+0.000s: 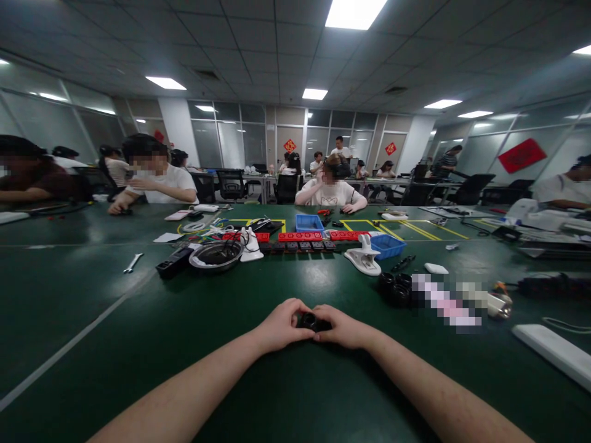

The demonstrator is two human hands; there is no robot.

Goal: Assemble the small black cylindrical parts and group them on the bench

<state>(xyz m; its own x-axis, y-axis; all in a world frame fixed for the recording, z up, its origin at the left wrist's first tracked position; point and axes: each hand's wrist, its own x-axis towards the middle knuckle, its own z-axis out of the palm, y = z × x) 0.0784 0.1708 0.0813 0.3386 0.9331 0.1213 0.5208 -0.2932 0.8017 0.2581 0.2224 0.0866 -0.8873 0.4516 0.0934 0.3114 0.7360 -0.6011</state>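
Just above the table in front of me, my two hands meet around a small black round part (308, 320) with an opening that faces up. My left hand (281, 325) closes on its left side, thumb below and fingers above. From the right, my right hand (344, 327) grips the dark end of the same piece, its fingers curled and its thumb near the left thumb. Whether this is one piece or two joined cannot be made out. Several larger black round parts (396, 289) stand to the right of my hands.
Ahead lie a metal bowl (215, 266), red socket strips (300, 236), a white clip stand (364, 257) and blue trays (386, 246). A wrench (133, 263) is at left, a long white bar (554, 351) at right. Across the green table (194, 301) sits a person (331, 191).
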